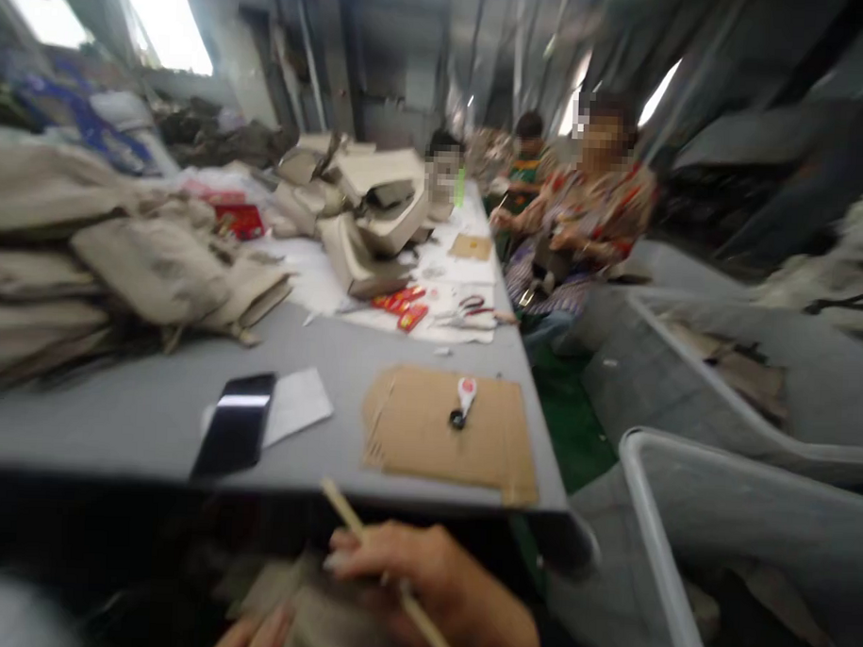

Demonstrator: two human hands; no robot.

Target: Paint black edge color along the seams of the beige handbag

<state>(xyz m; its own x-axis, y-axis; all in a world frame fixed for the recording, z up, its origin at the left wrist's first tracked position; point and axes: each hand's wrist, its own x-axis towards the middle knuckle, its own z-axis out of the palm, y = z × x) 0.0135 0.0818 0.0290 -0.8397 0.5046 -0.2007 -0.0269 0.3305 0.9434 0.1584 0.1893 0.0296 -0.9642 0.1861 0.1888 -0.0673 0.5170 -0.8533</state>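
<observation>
At the bottom centre, my right hand (pixel 440 579) is closed round a thin wooden stick (pixel 344 507), whose far end points up and left. Below it, my left hand (pixel 257 634) lies at the bottom edge, only partly in view, its fingers on a beige fabric piece (pixel 322 608) that is blurred. Just beyond my hands, a cardboard sheet (pixel 441 447) lies on the grey table (pixel 317 348) with a small white and black item (pixel 463 400) on it. A dark phone (pixel 236 422) rests partly on white paper (pixel 301 404).
Beige fabric pieces (pixel 150 266) are piled on the left. Red packets (pixel 404 306) and pliers (pixel 475 306) lie farther up the table. Grey bins (pixel 652 501) stand at the right. Beyond them a person (pixel 598 197) sits, with others farther back.
</observation>
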